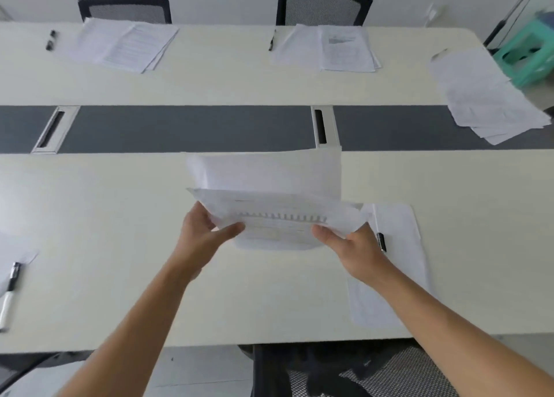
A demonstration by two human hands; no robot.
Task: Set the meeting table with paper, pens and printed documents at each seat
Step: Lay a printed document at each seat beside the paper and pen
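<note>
I hold a sheaf of printed documents (269, 204) above the near half of the meeting table (120, 222). My left hand (204, 234) pinches its left corner and my right hand (350, 246) grips its right side. To the right, a blank sheet (398, 261) lies at the near seat with a black pen (381, 242) on it. Across the table lie two sets of papers (126, 44) (332, 47), each with a pen (51, 40) (271, 43) to its left. At the left edge a marker pen (9, 294) rests on another sheet.
A loose stack of papers (485, 100) overhangs the table's right end. A grey centre strip holds two cable slots (323, 126) (52, 129). Two mesh chairs (323, 4) (126, 10) stand at the far side, one chair (329, 372) below me, a green stool (530, 58) at right.
</note>
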